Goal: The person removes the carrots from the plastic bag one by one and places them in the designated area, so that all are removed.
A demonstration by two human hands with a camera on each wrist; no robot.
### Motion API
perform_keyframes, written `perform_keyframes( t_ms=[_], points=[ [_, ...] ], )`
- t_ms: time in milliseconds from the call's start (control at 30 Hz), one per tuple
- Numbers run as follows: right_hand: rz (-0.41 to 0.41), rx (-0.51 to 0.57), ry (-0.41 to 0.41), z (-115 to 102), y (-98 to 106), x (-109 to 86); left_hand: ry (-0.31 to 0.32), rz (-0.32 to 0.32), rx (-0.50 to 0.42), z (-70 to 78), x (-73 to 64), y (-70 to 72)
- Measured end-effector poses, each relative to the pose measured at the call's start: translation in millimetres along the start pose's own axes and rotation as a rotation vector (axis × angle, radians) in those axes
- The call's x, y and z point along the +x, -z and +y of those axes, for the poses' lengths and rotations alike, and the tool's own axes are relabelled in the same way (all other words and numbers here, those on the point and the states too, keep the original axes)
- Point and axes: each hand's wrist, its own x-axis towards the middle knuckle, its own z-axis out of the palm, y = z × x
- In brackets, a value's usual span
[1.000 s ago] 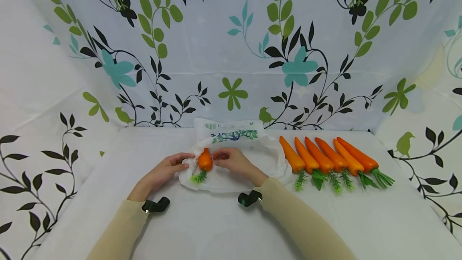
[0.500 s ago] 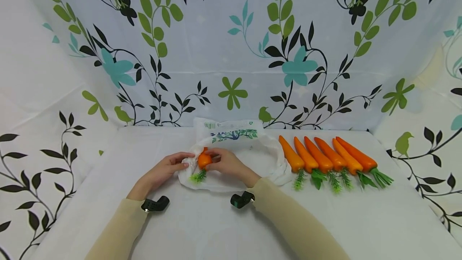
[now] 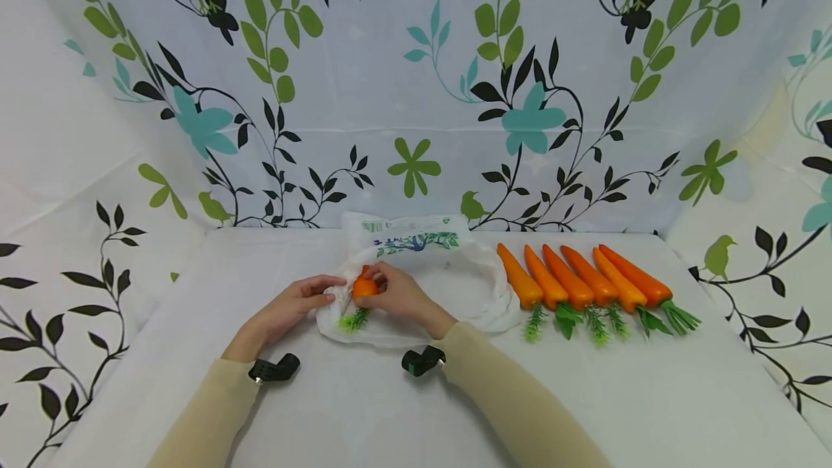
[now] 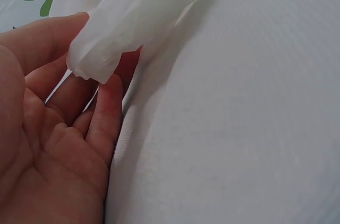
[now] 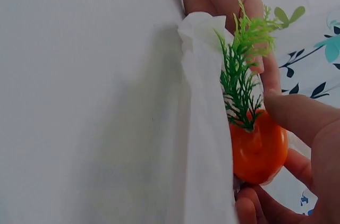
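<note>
My right hand [image 3: 404, 296] grips an orange carrot [image 3: 364, 290] by its thick top, with the thumb near the leafy end in the right wrist view. Its feathery green top [image 5: 247, 70] points back toward me. The carrot is at the left end of a white plastic bag [image 3: 448, 284], whose mouth is spread wide on the table. Thumb and fingers of my left hand [image 3: 291, 307] hold the bag's left edge, and the crumpled plastic rim [image 4: 101, 57] lies between them in the left wrist view. Part of the carrot is hidden by the right fingers.
Several more carrots [image 3: 575, 280] lie side by side right of the bag, tips pointing away and green tops toward me. Everything rests on a white-covered table [image 3: 351, 410]. A leaf-patterned cloth [image 3: 364, 92] hangs behind the table.
My right hand has moved left from beside the carrot and now grips it. My left hand stays at the bag's edge, and the view has shifted slightly.
</note>
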Motion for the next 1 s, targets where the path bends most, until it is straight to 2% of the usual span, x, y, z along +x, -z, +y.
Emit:
perform_keyframes(
  t_ms=[167,333,567,667,900,1000],
  points=[
    [0.026,0.031,-0.063,-0.1,-1.4,0.7,-0.004,-0.003,-0.012,0.1,-0.3,-0.1],
    [0.008,0.083,-0.108,0.2,1.8,-2.9,0.003,0.006,0.004,-1.2,-1.0,0.7],
    [-0.033,0.079,-0.066,-3.6,4.8,-3.6,-0.006,-0.001,0.006,-2.2,-0.3,0.6],
    [-0.030,0.089,-0.080,-6.8,4.4,-3.5,0.000,0.002,0.002,-2.4,-0.3,0.4],
    [0.011,0.014,-0.067,-6.1,0.0,-2.5,0.002,-0.003,-0.008,-4.6,0.4,0.9],
    [0.000,0.027,-0.067,-6.6,0.9,-4.0,0.003,-0.003,-0.004,-3.1,0.0,0.7]
  ],
)
